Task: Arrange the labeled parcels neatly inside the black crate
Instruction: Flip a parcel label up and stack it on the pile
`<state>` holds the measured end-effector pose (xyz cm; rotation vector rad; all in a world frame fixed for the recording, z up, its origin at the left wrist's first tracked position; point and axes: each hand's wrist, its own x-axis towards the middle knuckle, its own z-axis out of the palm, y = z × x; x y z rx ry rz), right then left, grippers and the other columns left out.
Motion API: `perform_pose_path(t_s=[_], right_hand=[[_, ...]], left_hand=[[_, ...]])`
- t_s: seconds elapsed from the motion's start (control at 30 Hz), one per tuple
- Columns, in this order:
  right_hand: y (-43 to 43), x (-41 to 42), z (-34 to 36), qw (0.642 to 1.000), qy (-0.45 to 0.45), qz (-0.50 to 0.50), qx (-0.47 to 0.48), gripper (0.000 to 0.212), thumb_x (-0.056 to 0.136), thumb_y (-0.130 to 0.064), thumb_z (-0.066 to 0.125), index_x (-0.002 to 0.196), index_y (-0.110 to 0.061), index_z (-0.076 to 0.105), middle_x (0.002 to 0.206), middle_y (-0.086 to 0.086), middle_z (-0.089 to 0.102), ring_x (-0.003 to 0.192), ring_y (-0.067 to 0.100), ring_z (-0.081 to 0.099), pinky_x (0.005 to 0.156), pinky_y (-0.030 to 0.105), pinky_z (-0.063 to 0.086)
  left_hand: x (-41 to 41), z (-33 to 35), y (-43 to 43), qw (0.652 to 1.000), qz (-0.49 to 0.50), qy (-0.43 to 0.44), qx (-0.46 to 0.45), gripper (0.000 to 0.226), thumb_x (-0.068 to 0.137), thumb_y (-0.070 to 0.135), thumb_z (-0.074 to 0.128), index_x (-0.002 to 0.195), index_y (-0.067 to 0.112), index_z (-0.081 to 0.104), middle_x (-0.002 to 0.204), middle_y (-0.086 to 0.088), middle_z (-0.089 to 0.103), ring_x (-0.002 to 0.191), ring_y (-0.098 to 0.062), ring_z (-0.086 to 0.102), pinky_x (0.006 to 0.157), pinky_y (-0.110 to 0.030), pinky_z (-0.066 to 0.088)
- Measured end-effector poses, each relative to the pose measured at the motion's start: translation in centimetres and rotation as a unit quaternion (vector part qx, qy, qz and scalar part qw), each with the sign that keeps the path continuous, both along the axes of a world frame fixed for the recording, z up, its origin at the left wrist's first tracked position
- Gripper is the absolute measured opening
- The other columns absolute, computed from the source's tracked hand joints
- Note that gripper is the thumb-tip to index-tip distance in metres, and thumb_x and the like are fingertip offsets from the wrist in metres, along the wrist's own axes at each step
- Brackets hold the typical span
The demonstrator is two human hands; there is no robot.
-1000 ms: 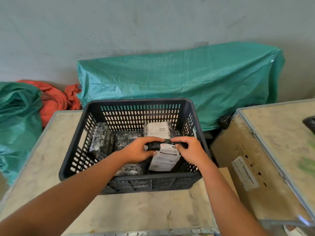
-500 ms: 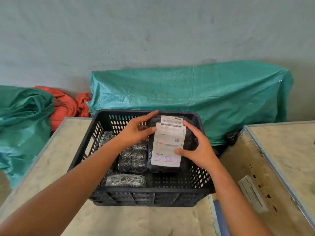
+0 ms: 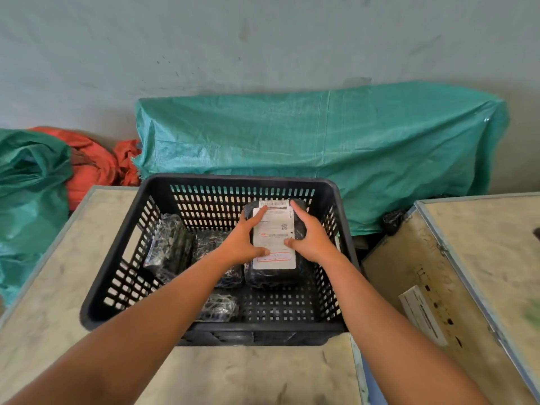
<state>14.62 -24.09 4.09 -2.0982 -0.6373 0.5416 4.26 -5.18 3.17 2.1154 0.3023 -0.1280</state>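
The black slotted crate [image 3: 117,267] stands on a pale wooden box top. Inside it, at the back right, lies a black wrapped parcel with a white shipping label [image 3: 273,238] facing up. My left hand [image 3: 244,239] presses on its left side and my right hand [image 3: 308,235] on its right side, fingers spread along the label. Other black wrapped parcels lie in the crate: one tilted at the left [image 3: 168,247], one in the middle [image 3: 209,244] partly under my left arm, and a small one near the front [image 3: 219,306].
A second wooden box [image 3: 479,258] with a white label on its side stands to the right, across a narrow gap. Behind the crate a green tarpaulin [image 3: 321,147] covers something along the wall. Green and orange sacks [image 3: 87,165] lie at the left.
The labelled parcel was lifted from the crate's front, turned label up, and set down at the back right. Both hands moved with it and now lie flat on it.
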Motion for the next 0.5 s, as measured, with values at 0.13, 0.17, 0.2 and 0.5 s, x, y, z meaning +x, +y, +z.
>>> perform_pose_path(t_s=[0.13,0.17,0.2,0.5], right_hand=[[0.6,0.2,-1.3,0.999,0.040,0.003,-0.036,0.107,0.080,-0.015,0.086,0.161,-0.037,0.021,0.160,0.010,0.027,0.147,0.029,0.032,0.119,0.048,0.034],[0.6,0.2,-1.6,0.998,0.046,0.006,-0.046,0.110,0.076,-0.021,0.089,0.162,-0.035,0.022,0.161,0.010,0.023,0.148,0.029,0.029,0.120,0.048,0.031],[0.7,0.3,-1.9,0.997,0.054,0.006,-0.055,0.113,0.073,-0.026,0.091,0.162,-0.034,0.022,0.163,0.009,0.020,0.149,0.029,0.026,0.121,0.048,0.029],[1.8,2.2,-2.8,0.990,0.111,-0.006,-0.089,0.119,0.072,-0.032,0.091,0.161,-0.042,0.013,0.167,0.008,0.011,0.150,0.031,0.023,0.121,0.048,0.027]], left_hand=[[0.5,-1.6,0.5,0.999,-0.003,0.029,0.018,0.117,0.076,0.034,0.088,0.161,0.040,0.008,0.170,-0.004,-0.009,0.152,-0.024,0.019,0.108,-0.024,0.032],[0.5,-1.9,0.6,0.999,-0.011,0.041,0.014,0.122,0.072,0.045,0.088,0.162,0.039,0.005,0.169,-0.003,-0.015,0.154,-0.026,0.010,0.117,-0.033,0.026],[0.7,-2.3,0.8,0.998,-0.020,0.058,0.008,0.128,0.068,0.053,0.088,0.162,0.038,0.002,0.168,-0.001,-0.022,0.155,-0.026,0.005,0.121,-0.040,0.021],[3.2,-3.2,2.6,0.989,-0.079,0.121,0.005,0.147,0.059,0.066,0.086,0.157,0.037,-0.019,0.166,0.003,-0.024,0.155,-0.020,0.000,0.121,-0.037,0.010]])
